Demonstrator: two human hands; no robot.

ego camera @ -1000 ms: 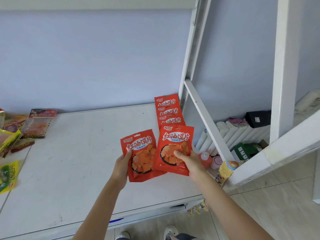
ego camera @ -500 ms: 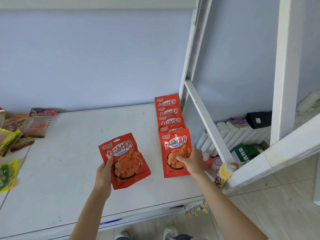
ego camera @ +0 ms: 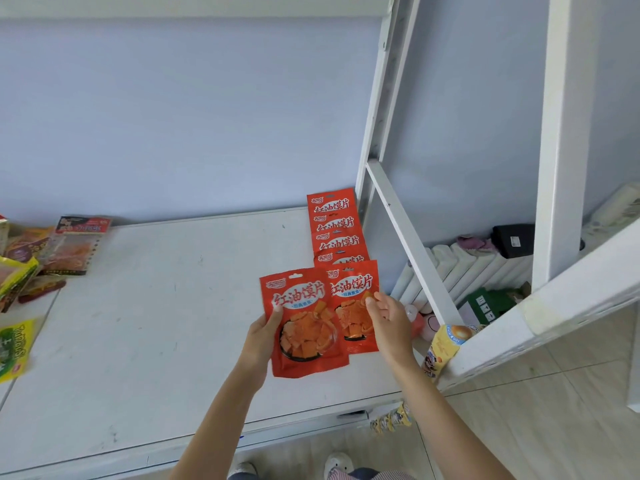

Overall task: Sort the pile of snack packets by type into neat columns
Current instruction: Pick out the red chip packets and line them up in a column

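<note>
The white table (ego camera: 145,334) spans the scene from left to centre. A white ladder frame (ego camera: 408,233) stands at its right edge. A column of red packets (ego camera: 337,233) lies overlapped along the far right of the table, ending in the nearest column packet (ego camera: 356,306). A pile of mixed packets (ego camera: 45,258) sits at the far left edge. The left hand (ego camera: 261,337) grips a red packet (ego camera: 304,327) by its left edge, thumb on the front, overlapping the column's near end. The right hand (ego camera: 389,317) is relaxed, fingertips touching the nearest column packet, holding nothing.
</note>
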